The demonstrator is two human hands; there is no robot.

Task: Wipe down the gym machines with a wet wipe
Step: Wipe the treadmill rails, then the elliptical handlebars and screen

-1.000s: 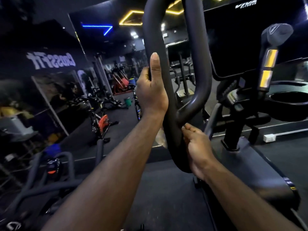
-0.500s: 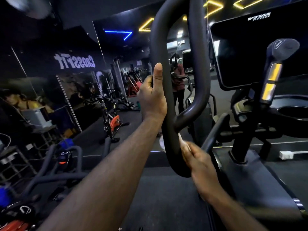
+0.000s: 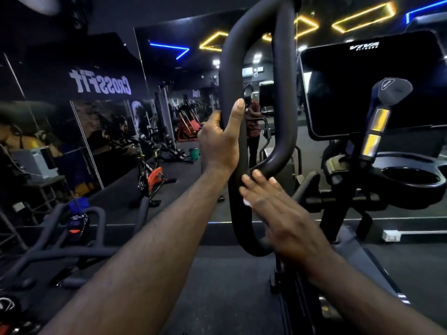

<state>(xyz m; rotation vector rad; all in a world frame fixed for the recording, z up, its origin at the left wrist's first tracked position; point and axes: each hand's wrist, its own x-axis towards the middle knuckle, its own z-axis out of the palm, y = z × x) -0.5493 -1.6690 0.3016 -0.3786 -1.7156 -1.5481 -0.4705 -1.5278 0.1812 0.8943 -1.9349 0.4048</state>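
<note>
A black padded loop handle (image 3: 232,68) of a gym machine rises in the middle of the view. My left hand (image 3: 217,146) grips its left bar, thumb pointing up along it. Just below, my right hand (image 3: 278,209) lies with straight fingers against the same bar where the loop's inner bar joins it. It presses a white wet wipe (image 3: 247,202) onto the padding. Only a small corner of the wipe shows under the palm.
The machine's dark console screen (image 3: 362,88), a grip with yellow sensor plates (image 3: 377,126) and a cup holder (image 3: 411,180) stand to the right. Another machine's black handlebars (image 3: 72,250) sit at lower left. A wall mirror ahead reflects an orange spin bike (image 3: 154,175) and a standing person.
My right hand has slid up the bar from the loop's lower bend to the junction, and its fingers have straightened. My left hand keeps its grip.
</note>
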